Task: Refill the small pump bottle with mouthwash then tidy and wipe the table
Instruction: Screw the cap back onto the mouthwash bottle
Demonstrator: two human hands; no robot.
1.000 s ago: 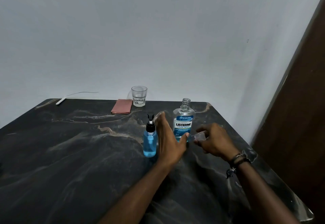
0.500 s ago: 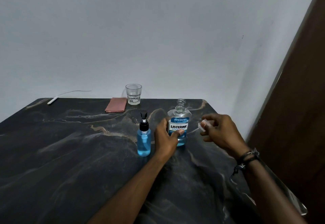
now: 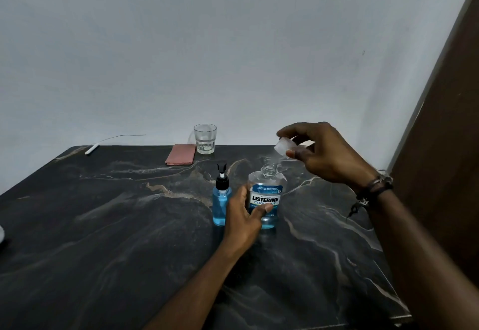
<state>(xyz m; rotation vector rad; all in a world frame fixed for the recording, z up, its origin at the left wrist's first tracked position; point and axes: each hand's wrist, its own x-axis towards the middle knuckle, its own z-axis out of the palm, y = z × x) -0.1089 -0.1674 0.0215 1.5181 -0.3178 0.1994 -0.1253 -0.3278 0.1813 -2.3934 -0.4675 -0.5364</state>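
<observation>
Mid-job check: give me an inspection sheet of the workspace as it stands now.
Surface: dark marbled table, no spill visible.
Job's things: clear Listerine mouthwash bottle upright, neck uncapped, little blue liquid left; small blue pump bottle upright beside it, pump on, apparently full.
Clutter: empty clear drinking glass and folded pink cloth at the far edge.
Grippers: left hand grips the mouthwash bottle; right hand holds the clear cap just above the neck.
Cables: thin white cable at the far left edge.
Surroundings: plain pale wall; brown panel at right.

Glossy veined marble table (image 3: 129, 226), clear plastic mouthwash bottle (image 3: 267, 195), glass tumbler (image 3: 205, 139)
</observation>
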